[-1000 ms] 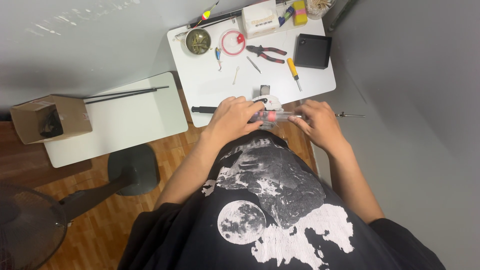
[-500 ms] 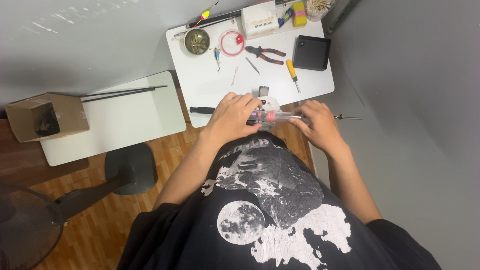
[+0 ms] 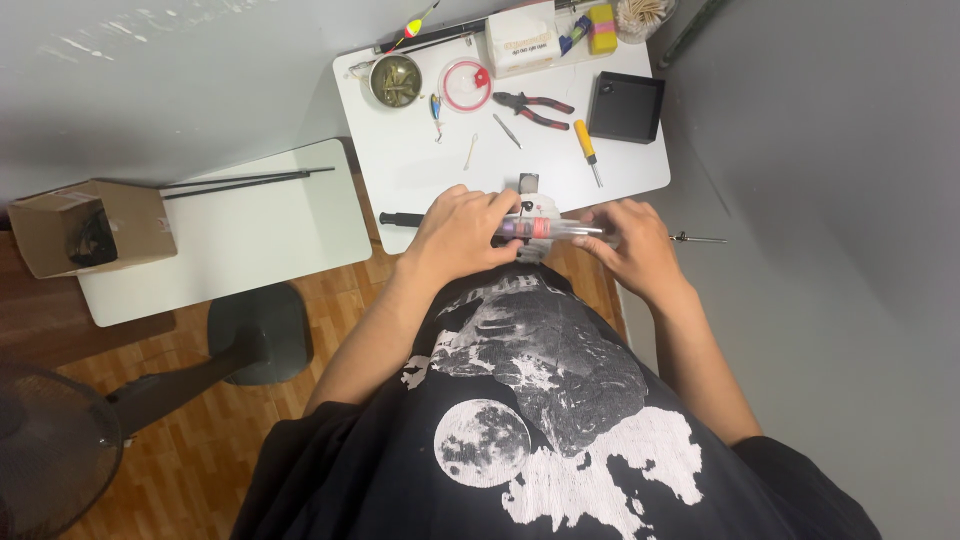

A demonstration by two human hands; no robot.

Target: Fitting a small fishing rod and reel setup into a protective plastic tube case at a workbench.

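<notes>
Two white tables in corner of grey-walled room, wood floor below. Far table (image 3: 420, 170) carries pliers (image 3: 533, 108), yellow-handled screwdriver (image 3: 586, 148), black tray (image 3: 625, 106), round tin (image 3: 395, 80), red-rimmed spool (image 3: 465, 85). Left hand (image 3: 462, 232) closed around slim rod (image 3: 560, 230) at near table edge; right hand (image 3: 632, 240) pinches same rod further right, thin tip poking out right. Left table (image 3: 250, 240) holds cardboard box (image 3: 85, 225), two dark sticks (image 3: 245, 182). Fan (image 3: 50, 450) near left.
</notes>
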